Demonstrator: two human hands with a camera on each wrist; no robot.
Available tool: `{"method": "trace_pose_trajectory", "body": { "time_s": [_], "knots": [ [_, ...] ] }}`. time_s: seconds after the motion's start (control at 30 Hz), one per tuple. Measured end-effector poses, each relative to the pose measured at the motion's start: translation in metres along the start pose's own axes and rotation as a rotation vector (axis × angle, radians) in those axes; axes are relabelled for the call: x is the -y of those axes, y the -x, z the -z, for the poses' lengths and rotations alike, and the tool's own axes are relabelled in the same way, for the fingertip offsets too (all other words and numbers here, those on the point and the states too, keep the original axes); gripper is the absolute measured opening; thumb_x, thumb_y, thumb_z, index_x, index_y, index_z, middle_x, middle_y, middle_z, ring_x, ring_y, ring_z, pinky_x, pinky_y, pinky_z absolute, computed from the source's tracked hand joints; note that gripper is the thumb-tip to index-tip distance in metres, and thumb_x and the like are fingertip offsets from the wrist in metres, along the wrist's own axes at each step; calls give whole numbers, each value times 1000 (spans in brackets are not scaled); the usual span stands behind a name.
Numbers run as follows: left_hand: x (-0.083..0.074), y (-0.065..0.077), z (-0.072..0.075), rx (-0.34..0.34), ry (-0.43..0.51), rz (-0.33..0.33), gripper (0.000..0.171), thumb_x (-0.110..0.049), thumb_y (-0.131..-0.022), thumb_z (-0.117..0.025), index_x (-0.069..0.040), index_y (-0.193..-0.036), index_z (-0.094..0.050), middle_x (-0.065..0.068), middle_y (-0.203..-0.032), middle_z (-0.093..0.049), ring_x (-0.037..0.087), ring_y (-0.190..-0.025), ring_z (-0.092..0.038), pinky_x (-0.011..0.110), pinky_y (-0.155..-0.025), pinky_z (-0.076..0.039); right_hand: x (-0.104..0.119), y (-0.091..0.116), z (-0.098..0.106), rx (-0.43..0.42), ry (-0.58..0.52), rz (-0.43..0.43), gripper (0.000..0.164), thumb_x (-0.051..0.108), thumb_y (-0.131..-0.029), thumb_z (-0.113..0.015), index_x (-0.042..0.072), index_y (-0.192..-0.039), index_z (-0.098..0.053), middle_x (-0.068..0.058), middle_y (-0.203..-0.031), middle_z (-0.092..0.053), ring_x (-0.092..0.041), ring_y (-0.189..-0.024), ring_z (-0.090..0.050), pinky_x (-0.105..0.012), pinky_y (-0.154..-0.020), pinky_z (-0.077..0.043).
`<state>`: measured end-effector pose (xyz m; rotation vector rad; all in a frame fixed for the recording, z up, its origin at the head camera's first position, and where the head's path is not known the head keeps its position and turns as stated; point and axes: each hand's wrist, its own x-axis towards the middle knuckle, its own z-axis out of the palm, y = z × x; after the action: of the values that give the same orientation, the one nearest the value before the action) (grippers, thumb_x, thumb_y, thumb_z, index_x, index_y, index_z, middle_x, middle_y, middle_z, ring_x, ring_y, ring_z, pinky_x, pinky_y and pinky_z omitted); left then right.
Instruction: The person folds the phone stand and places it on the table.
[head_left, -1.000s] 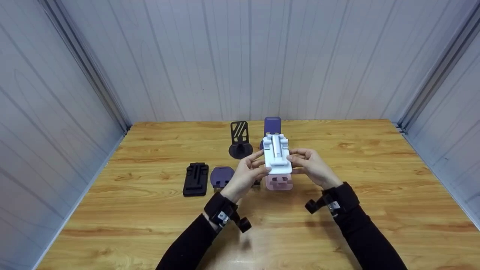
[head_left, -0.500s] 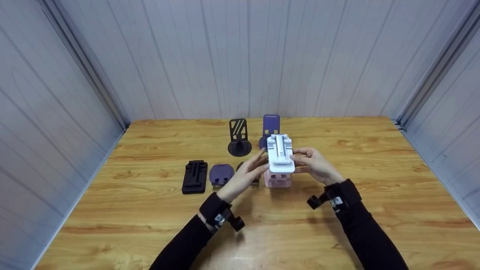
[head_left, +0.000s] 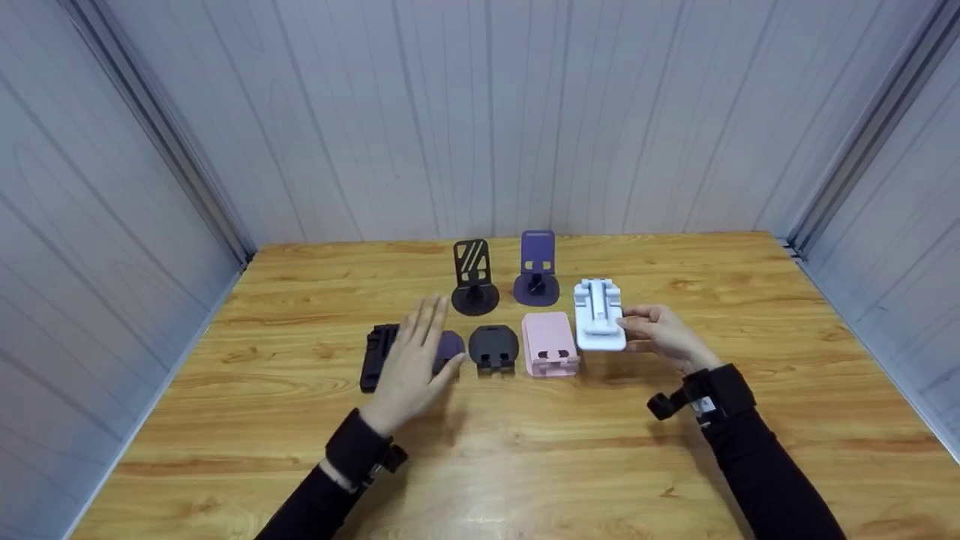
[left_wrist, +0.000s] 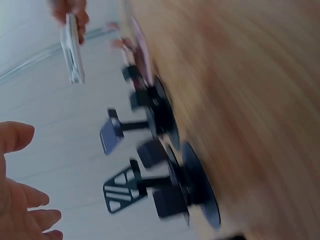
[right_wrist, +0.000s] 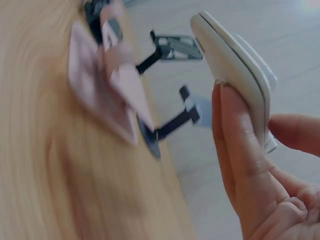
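Note:
My right hand (head_left: 664, 337) pinches a white folding phone stand (head_left: 600, 319) by its right edge, thumb on one face and fingers behind. In the right wrist view the white stand (right_wrist: 237, 65) is held up off the table. My left hand (head_left: 412, 367) is spread with straight fingers over the left part of the row and holds nothing. It partly covers a black folded phone stand (head_left: 375, 356) and a purple folded stand (head_left: 450, 349). A black round-topped stand (head_left: 493, 346) and a pink phone stand (head_left: 550, 341) lie between the hands.
Behind the row, a black upright phone stand (head_left: 472, 277) and a purple upright phone stand (head_left: 537, 270) stand on round bases. The wooden table (head_left: 540, 465) is bounded by pale panel walls (head_left: 480, 112) at the back and sides.
The left hand has let go of the white phone stand and moved left, over the folded stands. The right hand has carried the white stand rightward, uncovering the pink one.

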<state>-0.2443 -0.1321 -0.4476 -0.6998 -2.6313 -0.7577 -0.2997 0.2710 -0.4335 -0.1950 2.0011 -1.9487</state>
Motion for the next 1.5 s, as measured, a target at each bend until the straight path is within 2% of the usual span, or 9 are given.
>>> {"method": "trace_pose_trajectory", "body": {
  "time_s": [0.13,0.3,0.7,0.87,1.03,1.13,1.23,1.37,1.5],
  "knots": [
    [10,10,5,14,-117,43,82,-36,-107,-59,7,-165,-21,27,-174,-14,48,-161,-12,63,-130,-11,-6,1,9,-21,93,-42,48,4,-109,-54,-26,-144,-40,7,-95,-74,-5,-86,-70,-19,-73,-60],
    [18,15,10,35,-132,85,82,-37,-107,-58,8,-165,-22,28,-173,-16,51,-159,-14,64,-130,-10,-10,2,15,-23,206,-31,50,3,-108,-54,-29,-144,-39,5,-97,-75,-3,-83,-70,-19,-68,-60],
    [25,13,22,108,-113,170,81,-38,-109,-56,7,-166,-20,28,-174,-15,48,-161,-9,63,-131,-7,-16,2,13,-90,395,-80,48,2,-108,-53,-31,-140,-41,-32,-119,-71,-6,-77,-71,-24,-71,-64],
    [28,12,26,117,-124,189,81,-38,-110,-56,6,-166,-18,28,-174,-15,48,-161,-8,62,-131,-6,-17,4,12,-128,560,-60,42,2,-106,-56,-30,-132,-51,-39,-119,-67,-17,-89,-71,-26,-74,-63],
    [29,12,30,112,-128,198,82,-38,-109,-57,7,-166,-19,29,-173,-16,48,-161,-8,62,-131,-5,-14,5,11,-168,813,19,34,3,-102,-60,-25,-122,-64,-39,-112,-70,-41,-102,-70,-44,-89,-60],
    [30,12,31,111,-134,202,82,-38,-109,-57,8,-166,-19,30,-173,-16,48,-161,-8,61,-132,-5,-11,6,9,-175,855,18,34,5,-104,-59,-24,-122,-65,-40,-115,-69,-48,-107,-68,-55,-96,-57],
    [33,12,31,109,-137,206,82,-38,-109,-57,8,-166,-18,29,-173,-15,48,-162,-7,61,-132,-5,-8,9,8,-169,838,-15,36,7,-106,-59,-23,-125,-63,-37,-112,-70,-38,-90,-72,-46,-82,-61],
    [35,11,32,111,-131,211,83,-38,-110,-56,7,-166,-17,29,-173,-15,47,-162,-6,61,-132,-6,-3,12,4,-171,881,5,37,9,-107,-58,-22,-127,-63,-32,-107,-70,-28,-80,-68,-36,-69,-56],
    [35,11,32,112,-137,213,83,-39,-110,-55,7,-166,-16,29,-174,-14,47,-162,-6,61,-132,-5,2,15,-3,-193,1009,59,38,10,-105,-60,-20,-127,-64,-37,-115,-69,-49,-103,-67,-55,-87,-57]
  ]
}}
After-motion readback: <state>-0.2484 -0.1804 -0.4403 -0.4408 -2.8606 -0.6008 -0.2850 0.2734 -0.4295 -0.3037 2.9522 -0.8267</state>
